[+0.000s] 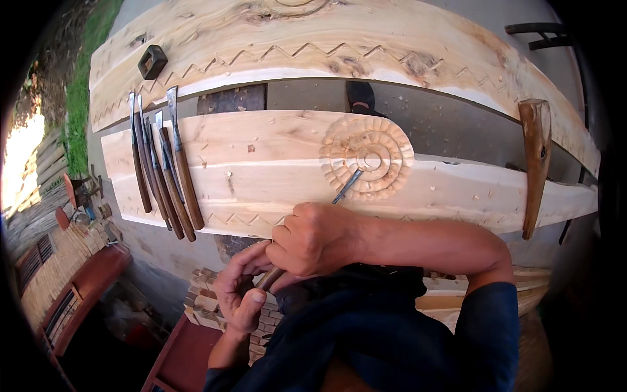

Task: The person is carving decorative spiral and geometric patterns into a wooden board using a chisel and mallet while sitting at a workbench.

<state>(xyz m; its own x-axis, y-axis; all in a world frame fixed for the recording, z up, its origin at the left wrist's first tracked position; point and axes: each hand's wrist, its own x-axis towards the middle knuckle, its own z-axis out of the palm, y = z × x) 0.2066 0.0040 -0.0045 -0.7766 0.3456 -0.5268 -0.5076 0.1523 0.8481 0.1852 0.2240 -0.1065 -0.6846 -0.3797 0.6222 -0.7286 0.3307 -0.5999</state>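
Both hands hold one carving chisel with a wooden handle. My right hand wraps the shaft near the plank's front edge. My left hand grips the end of the handle, lower and to the left. The steel tip rests on a round rosette carving cut into the nearer pale wooden plank. A zigzag line is carved along that plank's front edge.
Several wooden-handled chisels lie on the plank's left end. A second carved plank lies behind, with a small dark block on it. A wooden mallet leans at the right. Bricks and timber lie on the ground to the left.
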